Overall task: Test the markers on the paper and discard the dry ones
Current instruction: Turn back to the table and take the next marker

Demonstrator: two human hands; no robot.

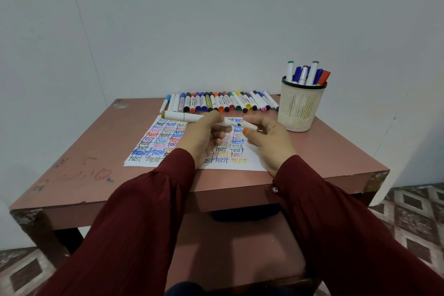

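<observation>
1. Separating or rejoining cap and nib is judged to be the step in hand. The cap point(248, 125) is seen just clear of the dark nib of the white marker point(189, 118), and which of the two is meant cannot be told.
2. The barrel should be held level. The cap should be moved straight along the barrel's line, so that the nib is neither bent nor wiped on a finger.
3. The left hand point(204, 137) is clamped round the barrel near its nib end, fingers curled about it. The olive-capped end projects well to the left.
4. The right hand point(266, 142) is closed on the cap, which is pinched between thumb and fingertips just right of the nib.
5. The marker is held above the far part of the paper point(252, 163), which is crowded with the word "test". A bare strip is seen along the near edge.
6. A row of markers point(216, 103) lies behind the paper on the table point(96, 151). A mesh pen cup point(300, 108) holding more markers stands at the right.
</observation>
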